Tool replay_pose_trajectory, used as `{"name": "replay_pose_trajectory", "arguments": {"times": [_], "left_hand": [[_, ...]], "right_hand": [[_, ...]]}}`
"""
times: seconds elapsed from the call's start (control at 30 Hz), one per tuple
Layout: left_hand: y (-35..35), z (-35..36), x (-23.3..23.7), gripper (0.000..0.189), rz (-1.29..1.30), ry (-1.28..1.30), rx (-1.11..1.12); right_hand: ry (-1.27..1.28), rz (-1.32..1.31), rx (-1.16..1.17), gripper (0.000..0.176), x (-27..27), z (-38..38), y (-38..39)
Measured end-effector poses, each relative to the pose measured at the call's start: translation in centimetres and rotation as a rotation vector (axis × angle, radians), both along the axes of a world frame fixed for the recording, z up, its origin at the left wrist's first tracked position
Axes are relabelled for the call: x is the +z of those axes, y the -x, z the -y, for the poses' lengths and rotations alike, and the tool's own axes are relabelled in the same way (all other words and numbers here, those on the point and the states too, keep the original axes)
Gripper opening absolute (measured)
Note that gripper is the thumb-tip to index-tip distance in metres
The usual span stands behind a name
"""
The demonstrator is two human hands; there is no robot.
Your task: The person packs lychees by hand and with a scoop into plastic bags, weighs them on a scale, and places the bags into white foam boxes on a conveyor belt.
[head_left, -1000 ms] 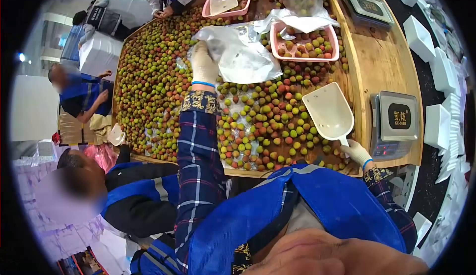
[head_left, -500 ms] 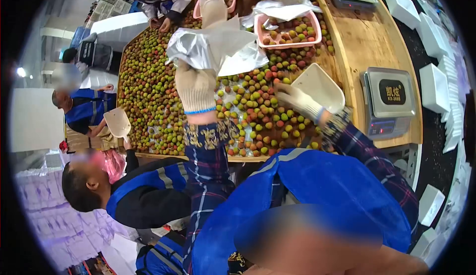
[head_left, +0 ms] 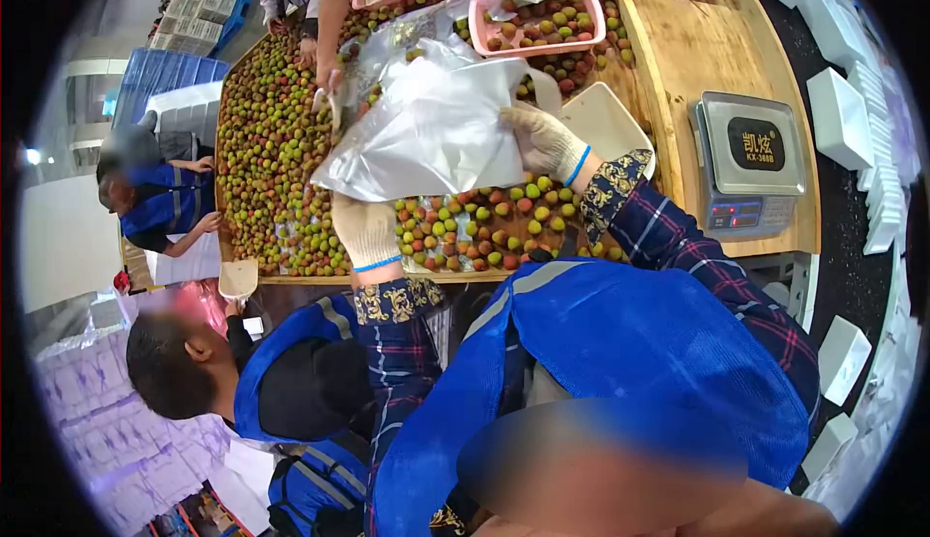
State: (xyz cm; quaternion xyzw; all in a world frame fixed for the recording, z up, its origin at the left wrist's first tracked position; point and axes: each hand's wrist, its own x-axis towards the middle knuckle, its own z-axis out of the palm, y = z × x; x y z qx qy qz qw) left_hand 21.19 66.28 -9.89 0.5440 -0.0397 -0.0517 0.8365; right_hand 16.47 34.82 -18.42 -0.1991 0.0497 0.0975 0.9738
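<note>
A clear plastic bag [head_left: 426,125] is stretched between my two gloved hands above a bed of red-green lychees [head_left: 513,222]. My left hand [head_left: 368,232] grips the bag's near left part, its fingertips covered by the film. At the opposite side, my right hand [head_left: 547,140] pinches the bag's edge between thumb and fingers. Just beyond my right hand lies a white scoop [head_left: 610,116], resting by the table's wooden divider. A pink basket [head_left: 601,29] partly filled with lychees stands past the bag.
A digital scale [head_left: 751,164] sits on the wooden ledge to the right. Another person's bare hand [head_left: 327,77] reaches in beyond the bag. Co-workers in blue vests stand on the left, one by a scoop [head_left: 238,279]. White foam boxes [head_left: 838,116] line the far right.
My right hand has gone from the lychees by the scoop to the bag's edge. The bag has come nearer and is spread wider. Another person's arm now reaches in beyond it.
</note>
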Motion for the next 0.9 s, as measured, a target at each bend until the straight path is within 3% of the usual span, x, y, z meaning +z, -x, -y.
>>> {"name": "replay_pose_trajectory", "arguments": {"times": [0.07,0.13,0.17,0.2,0.3,0.33,0.37,0.4,0.5,0.57,0.63,0.67,0.73,0.83,0.9], "left_hand": [[1.6,0.8,-0.1,0.041,-0.103,0.165,-0.013],[3.5,1.3,0.0,0.044,-0.36,0.607,-0.018],[3.7,1.1,-0.2,0.044,-0.367,0.606,-0.013],[3.8,1.0,-0.6,0.04,-0.291,0.367,0.05],[3.8,-0.2,-0.9,0.043,-0.237,0.258,0.089],[3.4,-1.0,-0.8,0.043,-0.243,0.454,-0.062],[3.0,-1.7,-0.8,0.042,-0.246,0.649,-0.215],[2.8,-2.4,-1.1,0.043,-0.212,0.664,-0.268],[2.8,-3.0,-1.1,0.043,-0.221,0.647,-0.198],[3.3,-3.4,-0.6,0.043,-0.206,0.624,-0.197],[4.0,-4.5,-0.4,0.044,-0.125,0.654,-0.298],[4.3,-4.9,-0.7,0.047,-0.041,0.489,-0.168],[4.7,-6.4,-1.8,0.047,-0.103,0.505,-0.156],[4.4,-7.7,-2.9,0.048,-0.216,0.571,-0.067],[4.3,-8.5,-3.6,0.048,-0.239,0.798,-0.3]], "right_hand": [[-0.026,-0.186,0.109,0.043,0.8,0.8,1.2],[0.118,-0.345,0.192,0.041,0.2,0.6,1.9],[0.267,-0.497,0.28,0.04,-0.1,0.4,2.3],[0.212,-0.453,0.329,0.039,-0.6,0.6,3.5],[0.382,-0.477,0.269,0.037,-2.6,0.0,5.3],[0.189,-0.363,0.324,0.035,-3.2,0.0,5.9],[0.188,-0.365,0.327,0.035,-2.6,0.0,6.1],[0.172,-0.323,0.328,0.034,-1.3,-0.1,6.2],[0.116,-0.255,0.325,0.033,-1.9,0.1,5.7],[0.21,-0.16,0.257,0.032,-3.3,0.5,5.2],[0.213,-0.168,0.225,0.025,0.0,0.5,6.7],[0.175,-0.186,0.256,0.022,1.1,0.3,7.2],[0.151,-0.283,0.355,0.014,2.1,0.1,8.3],[0.092,-0.358,0.441,0.024,-3.7,0.1,7.4],[0.099,-0.406,0.45,0.032,-3.6,-1.0,7.0]]}}
